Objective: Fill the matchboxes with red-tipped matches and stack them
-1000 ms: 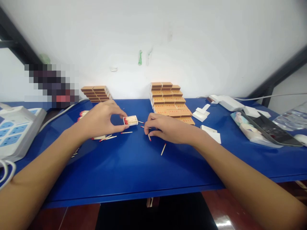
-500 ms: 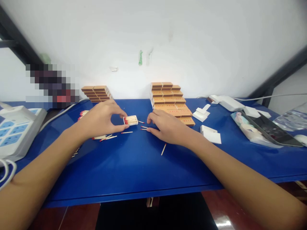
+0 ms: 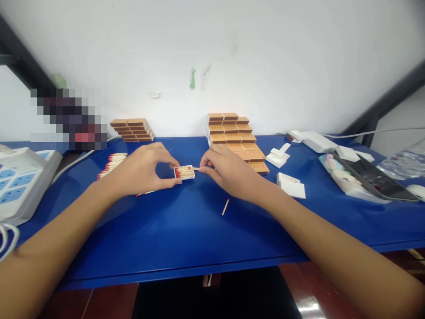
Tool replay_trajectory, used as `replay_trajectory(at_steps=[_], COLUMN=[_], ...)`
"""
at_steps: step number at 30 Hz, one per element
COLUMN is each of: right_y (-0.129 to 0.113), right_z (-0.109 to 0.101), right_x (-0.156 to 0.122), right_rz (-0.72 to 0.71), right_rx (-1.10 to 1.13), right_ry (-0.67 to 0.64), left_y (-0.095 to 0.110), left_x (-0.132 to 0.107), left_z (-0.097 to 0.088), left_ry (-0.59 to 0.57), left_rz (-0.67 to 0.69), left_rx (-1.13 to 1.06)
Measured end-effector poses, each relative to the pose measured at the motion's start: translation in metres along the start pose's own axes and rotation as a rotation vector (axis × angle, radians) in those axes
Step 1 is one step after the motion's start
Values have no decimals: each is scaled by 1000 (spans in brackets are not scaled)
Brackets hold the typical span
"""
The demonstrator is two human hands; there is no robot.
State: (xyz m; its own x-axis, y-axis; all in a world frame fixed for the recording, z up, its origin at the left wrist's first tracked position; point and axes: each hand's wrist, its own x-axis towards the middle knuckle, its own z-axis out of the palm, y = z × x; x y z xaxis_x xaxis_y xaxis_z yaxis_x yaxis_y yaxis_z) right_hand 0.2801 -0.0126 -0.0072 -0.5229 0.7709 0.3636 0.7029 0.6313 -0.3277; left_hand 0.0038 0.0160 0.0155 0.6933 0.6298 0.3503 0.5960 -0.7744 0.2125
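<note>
My left hand [image 3: 142, 170] grips a small white matchbox tray [image 3: 190, 178] by its left end, between thumb and fingers. Red-headed matches [image 3: 182, 172] fill the tray, their heads mostly toward the left. At the tray's right end, my right hand [image 3: 229, 173] pinches the tail of a match [image 3: 196, 169], whose head lies over the tray; whether more than one is pinched I cannot tell. A single loose match [image 3: 226, 207] rests on the table below my right hand. Behind my left forearm lies a pile of matches [image 3: 114, 161], partly covered.
Stacked matchboxes [image 3: 247, 146] stand stepwise behind my right hand, with a smaller stack [image 3: 133, 128] at the back left. White folded card pieces [image 3: 292, 188] and a dark phone-like device [image 3: 375, 175] lie right. A white power strip [image 3: 20, 186] sits left on the blue table [image 3: 186, 239].
My right hand has moved left to the tray and closed on a match. The tray has shifted slightly right in my left hand. Loose matches between the hands are no longer seen on the table.
</note>
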Motion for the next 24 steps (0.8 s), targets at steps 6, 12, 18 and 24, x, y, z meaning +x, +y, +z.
replay_trajectory(at_steps=[6,12,18,24], right_y=[-9,-5,-5,-7], right_z=[5,0,-1,-2], right_x=[0,-3,-4,-4], right_rz=[-37,-29,-21,-28], right_rx=[3,90,132,131], right_ry=[-7,-16,-54,-138], left_y=[17,18,17,16], left_x=[-1,0,1,1], left_z=[4,2,5,7], left_ry=[0,4,-11,-33], left_rz=[-3,-20,-14,-15], left_rx=[-81,-97,-137,-142])
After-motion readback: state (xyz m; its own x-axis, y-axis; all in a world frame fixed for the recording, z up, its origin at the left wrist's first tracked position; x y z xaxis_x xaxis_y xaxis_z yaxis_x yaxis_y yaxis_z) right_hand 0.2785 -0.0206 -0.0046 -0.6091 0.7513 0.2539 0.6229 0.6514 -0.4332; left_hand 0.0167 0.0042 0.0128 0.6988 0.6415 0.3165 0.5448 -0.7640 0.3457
